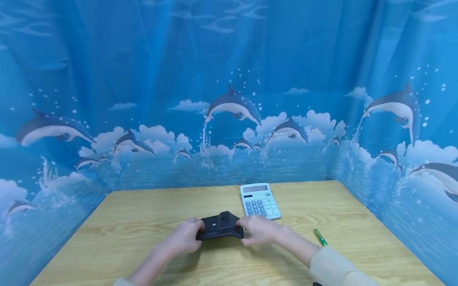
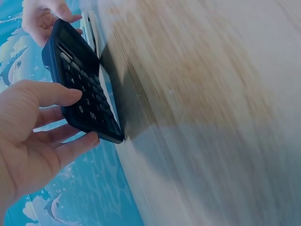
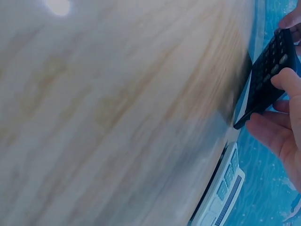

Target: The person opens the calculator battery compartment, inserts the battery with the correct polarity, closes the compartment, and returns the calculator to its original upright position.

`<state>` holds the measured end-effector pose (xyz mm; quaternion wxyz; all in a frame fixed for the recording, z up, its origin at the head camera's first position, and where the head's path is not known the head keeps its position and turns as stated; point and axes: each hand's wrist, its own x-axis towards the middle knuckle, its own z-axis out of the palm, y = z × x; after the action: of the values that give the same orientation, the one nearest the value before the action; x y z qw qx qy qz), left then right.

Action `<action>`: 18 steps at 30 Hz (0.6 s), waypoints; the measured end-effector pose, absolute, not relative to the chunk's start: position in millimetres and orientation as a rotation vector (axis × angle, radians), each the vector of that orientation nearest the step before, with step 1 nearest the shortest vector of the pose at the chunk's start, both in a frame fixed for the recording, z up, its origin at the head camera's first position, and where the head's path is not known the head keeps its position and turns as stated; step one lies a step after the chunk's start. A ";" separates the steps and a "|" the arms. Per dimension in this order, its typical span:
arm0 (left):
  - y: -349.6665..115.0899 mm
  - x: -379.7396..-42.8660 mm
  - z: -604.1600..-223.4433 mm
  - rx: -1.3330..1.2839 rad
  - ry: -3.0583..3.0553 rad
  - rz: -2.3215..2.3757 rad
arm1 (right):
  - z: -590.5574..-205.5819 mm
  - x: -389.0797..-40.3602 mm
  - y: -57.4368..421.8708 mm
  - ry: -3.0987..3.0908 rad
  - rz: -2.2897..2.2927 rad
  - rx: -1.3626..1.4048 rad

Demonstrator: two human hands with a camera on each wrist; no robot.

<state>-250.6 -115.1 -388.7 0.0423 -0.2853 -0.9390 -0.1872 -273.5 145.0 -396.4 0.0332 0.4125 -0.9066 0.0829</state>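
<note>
the tabletop (image 1: 136, 214) is pale yellowish wood with streaky grain. a light blue calculator (image 1: 260, 200) lies on it near the far edge, right of the middle, keys up, its display at the far end. nearer the front and farther right, well apart from it, a slim green object (image 1: 320, 237) lies at a slant.

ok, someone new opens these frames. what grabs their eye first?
Probably the blue dolphin-print backdrop, filling most of the head view behind and on both sides of the table. Next, the black calculator near the front middle, held at its ends by the left hand and right hand, its keys showing in the wrist views. The pale blue calculator lies just beyond the right hand.
</note>
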 end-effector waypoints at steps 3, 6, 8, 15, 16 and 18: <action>-113.9 -249.8 -389.3 -0.877 -2.872 -0.561 | -397.4 -269.2 141.7 -2.822 0.279 1.200; -115.1 -249.9 -391.4 -0.882 -2.860 -0.556 | -398.9 -264.6 137.0 -2.844 0.313 1.133; -116.5 -250.7 -393.4 -0.890 -2.850 -0.551 | -399.6 -262.2 134.4 -2.859 0.341 1.096; -116.9 -251.6 -399.4 -0.914 -2.852 -0.519 | -402.7 -260.0 130.8 -2.878 0.500 1.027; -116.7 -251.2 -400.1 -0.907 -2.856 -0.525 | -403.4 -260.0 130.0 -2.879 0.528 1.017; -116.4 -250.1 -401.6 -0.884 -2.860 -0.533 | -404.9 -259.5 128.1 -2.881 0.591 0.994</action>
<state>-250.1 -116.4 -401.6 0.0504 -0.2904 -0.9394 -0.1750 -259.5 128.1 -404.9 0.0184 0.3202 -0.9279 0.1902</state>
